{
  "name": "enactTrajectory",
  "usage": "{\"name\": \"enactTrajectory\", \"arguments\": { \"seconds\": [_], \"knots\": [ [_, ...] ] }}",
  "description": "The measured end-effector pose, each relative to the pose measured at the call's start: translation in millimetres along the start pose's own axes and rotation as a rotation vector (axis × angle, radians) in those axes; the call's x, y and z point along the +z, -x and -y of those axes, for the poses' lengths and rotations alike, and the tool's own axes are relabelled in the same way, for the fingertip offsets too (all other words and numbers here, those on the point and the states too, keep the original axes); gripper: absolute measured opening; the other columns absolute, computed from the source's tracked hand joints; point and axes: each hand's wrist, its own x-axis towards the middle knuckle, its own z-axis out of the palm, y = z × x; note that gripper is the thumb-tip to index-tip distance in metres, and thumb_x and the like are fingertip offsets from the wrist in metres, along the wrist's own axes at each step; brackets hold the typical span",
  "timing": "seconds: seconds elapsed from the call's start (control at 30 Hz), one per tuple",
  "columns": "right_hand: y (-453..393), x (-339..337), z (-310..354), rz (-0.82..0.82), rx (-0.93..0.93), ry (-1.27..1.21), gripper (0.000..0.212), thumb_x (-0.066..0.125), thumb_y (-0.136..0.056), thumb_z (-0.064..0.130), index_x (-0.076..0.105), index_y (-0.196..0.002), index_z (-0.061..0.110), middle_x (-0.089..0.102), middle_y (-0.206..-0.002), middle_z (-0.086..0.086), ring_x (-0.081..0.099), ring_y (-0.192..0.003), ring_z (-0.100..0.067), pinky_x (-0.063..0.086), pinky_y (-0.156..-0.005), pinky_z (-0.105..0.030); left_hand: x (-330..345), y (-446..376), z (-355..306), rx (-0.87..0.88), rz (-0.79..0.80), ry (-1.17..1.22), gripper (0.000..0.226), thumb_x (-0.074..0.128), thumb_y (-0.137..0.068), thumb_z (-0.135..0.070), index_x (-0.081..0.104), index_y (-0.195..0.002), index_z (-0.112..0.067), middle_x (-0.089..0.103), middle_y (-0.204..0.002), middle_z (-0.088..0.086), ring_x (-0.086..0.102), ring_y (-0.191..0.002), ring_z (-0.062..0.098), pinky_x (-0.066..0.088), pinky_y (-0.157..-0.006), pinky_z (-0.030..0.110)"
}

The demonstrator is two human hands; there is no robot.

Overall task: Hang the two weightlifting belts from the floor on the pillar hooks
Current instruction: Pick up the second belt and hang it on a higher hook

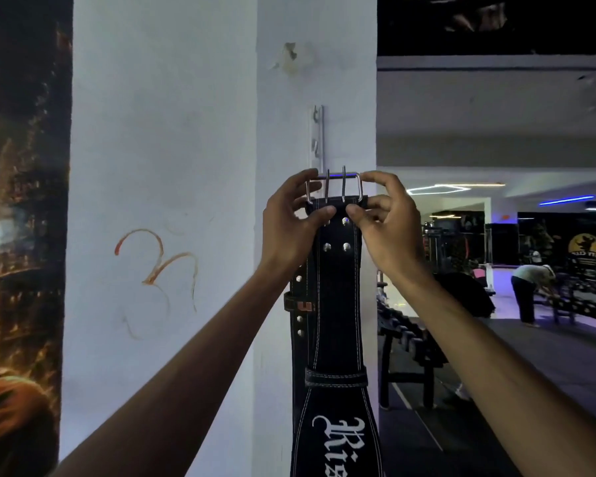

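The person's 2 bare forearms are reaching up and forward from the bottom corners of the view. The left hand (291, 215) is pinching the left end of the top of a black leather weightlifting belt (336, 304), thumb on the leather just under the buckle, fingers curled behind the frame. The right hand (386, 218) is gripping the right end in the same way. Between them the steel buckle (334, 187) is standing upright with its 2 prongs pointing up, right at the lower end of the metal hook rail (317, 139) on the white pillar (283, 108). The belt is hanging straight down against the pillar, white lettering near the bottom edge. A second black belt (298, 304) is showing just behind it on the left. Far right, another person (530, 290) is bending over by a dumbbell rack (592, 304).
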Motion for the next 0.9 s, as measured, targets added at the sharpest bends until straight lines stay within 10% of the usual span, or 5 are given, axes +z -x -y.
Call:
{"name": "enactTrajectory", "arguments": {
  "seconds": [0.4, 0.9],
  "knots": [
    [-113.5, 49.5, -50.6, -0.037, -0.043, -0.012, 0.037, 0.071, -0.085, 0.011, 0.061, -0.119, 0.022, 0.073, -0.083, -0.007, 0.072, -0.077, -0.016, 0.059, -0.077, -0.034, 8.4, -123.9, 51.0, 0.005, 0.063, 0.05, 0.059, 0.082, -0.077, -0.005, 0.059, -0.132, -0.011, 0.069, -0.124, 0.013, 0.069, -0.095, 0.022, 0.061, -0.089, 0.044],
    [-167.7, 81.2, -98.5, -0.055, -0.036, 0.005, 0.038, 0.072, -0.084, 0.018, 0.063, -0.12, 0.025, 0.073, -0.083, -0.006, 0.069, -0.079, -0.016, 0.049, -0.071, -0.021, 19.1, -184.7, 103.0, -0.018, 0.082, 0.038, 0.061, 0.08, -0.082, -0.004, 0.057, -0.138, -0.011, 0.067, -0.129, 0.013, 0.072, -0.101, 0.027, 0.057, -0.074, 0.025]
  ]
}}
